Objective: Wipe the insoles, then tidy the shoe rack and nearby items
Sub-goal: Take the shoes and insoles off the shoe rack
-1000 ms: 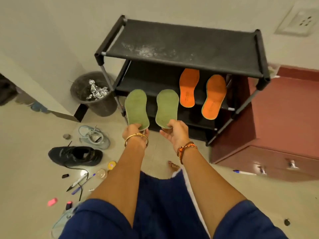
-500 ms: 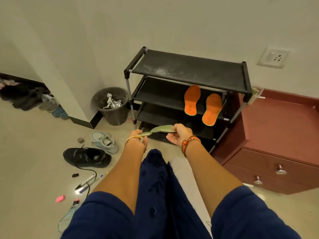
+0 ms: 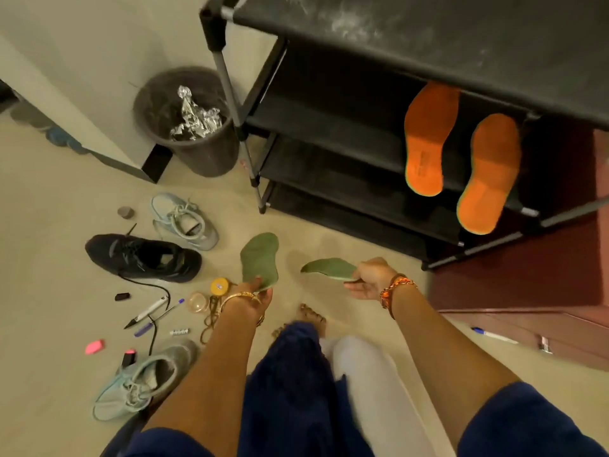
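My left hand (image 3: 253,300) grips one green insole (image 3: 258,258) by its heel, flat side facing me, low above the floor. In my right hand (image 3: 370,278) is the second green insole (image 3: 329,268), seen nearly edge-on and pointing left. Both are held in front of the black shoe rack (image 3: 329,140). Two orange insoles (image 3: 428,140) (image 3: 487,173) lean on the rack's middle shelves at the right. The rack's top shelf has white dust on it.
A bin (image 3: 188,123) with crumpled foil stands left of the rack. On the floor at left lie a black shoe (image 3: 141,257), two pale blue shoes (image 3: 184,219) (image 3: 141,380), pens, a cable, a pink eraser (image 3: 94,346) and small bits. A maroon drawer unit (image 3: 534,291) stands at right.
Both hands have lowered the green insoles from in front of the rack shelves down toward the floor. The view has tilted down and closer to the rack.
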